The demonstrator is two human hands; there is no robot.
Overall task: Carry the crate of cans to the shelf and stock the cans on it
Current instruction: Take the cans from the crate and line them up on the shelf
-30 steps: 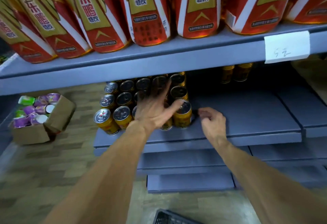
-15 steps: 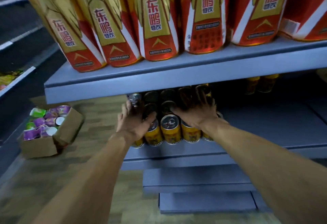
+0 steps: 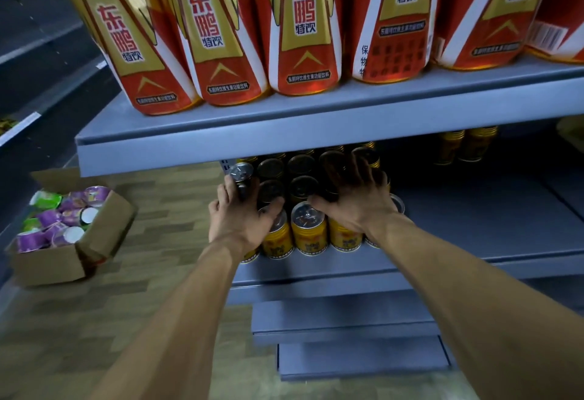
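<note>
Stocking is underway: the left hand [image 3: 241, 222] and right hand [image 3: 350, 207] lie spread-fingered against the cans [image 3: 308, 232] on the shelf [image 3: 474, 251], grasping none; next probably squaring the block.

yellow cans [image 3: 308, 229] upright on grey shelf [image 3: 474, 251]

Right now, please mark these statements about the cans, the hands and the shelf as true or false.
1. Both hands are on the group of cans on the lower shelf. True: left hand, right hand.
2. The cans stand upright. True.
3. The upper shelf is bare. False: tall red and gold bottles stand on it.
4. The cardboard box on the floor sits right of the shelf. False: it is on the left, holding purple and green cups.
5. The right hand holds one can in the air. False: its spread fingers rest over standing cans.
</note>
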